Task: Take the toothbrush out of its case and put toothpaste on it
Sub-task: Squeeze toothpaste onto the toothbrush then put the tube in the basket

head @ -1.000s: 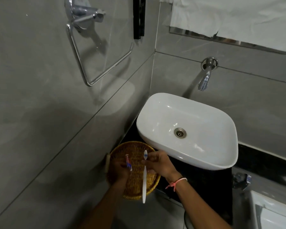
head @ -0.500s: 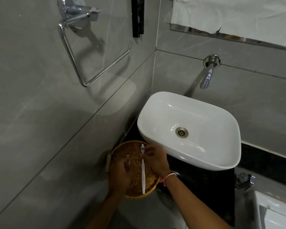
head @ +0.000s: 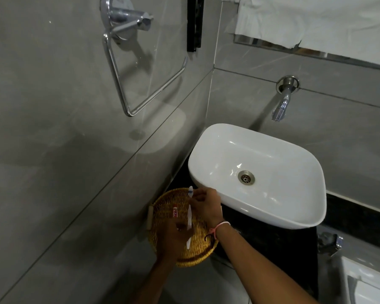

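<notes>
My right hand point(head: 205, 206) pinches a white toothbrush point(head: 189, 218) near its head, bristle end pointing away from me, handle hanging toward me over the woven basket point(head: 198, 252). My left hand point(head: 171, 238) holds a small red-and-white toothpaste tube point(head: 175, 212) just left of the brush, over the same basket. The tube's tip sits below the brush head and does not touch it. No toothbrush case is visible.
A white basin point(head: 272, 207) stands on a black counter point(head: 270, 244) right of the basket, with a wall tap point(head: 281, 108) above it. A chrome towel ring point(head: 127, 69) hangs on the grey tiled wall to the left. A white fixture point(head: 369, 281) shows at the bottom right.
Both hands have lowered toward the basket and drawn closer together. The toothpaste tube now lies lower in my left hand, closer to the brush.
</notes>
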The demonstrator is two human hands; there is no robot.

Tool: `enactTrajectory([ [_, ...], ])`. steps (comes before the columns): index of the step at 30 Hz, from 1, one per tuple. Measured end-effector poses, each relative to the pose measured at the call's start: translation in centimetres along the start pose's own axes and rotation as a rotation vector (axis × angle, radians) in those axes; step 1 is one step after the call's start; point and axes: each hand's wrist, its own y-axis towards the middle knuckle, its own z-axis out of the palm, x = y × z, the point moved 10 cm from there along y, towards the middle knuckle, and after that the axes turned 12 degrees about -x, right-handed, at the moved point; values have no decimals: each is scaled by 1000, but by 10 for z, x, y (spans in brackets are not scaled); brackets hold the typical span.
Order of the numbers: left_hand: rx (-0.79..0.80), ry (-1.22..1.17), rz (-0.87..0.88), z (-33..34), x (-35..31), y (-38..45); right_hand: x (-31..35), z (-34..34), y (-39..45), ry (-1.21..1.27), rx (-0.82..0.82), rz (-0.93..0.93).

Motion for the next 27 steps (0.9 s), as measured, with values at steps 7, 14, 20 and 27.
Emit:
enactTrajectory([
  [7, -95, 96, 89, 5, -6, 1, 7, -3, -3, -41, 8, -51],
  [14, -59, 168, -12, 23, -3, 19, 47, -57, -36, -424, -257, -572],
  [20, -85, 287, 79, 33, -26, 32, 32, -113, -20, -768, -373, -685],
  [27, -80, 370, 107, 46, -27, 40, -9, -143, 1, -833, -348, -609],
])
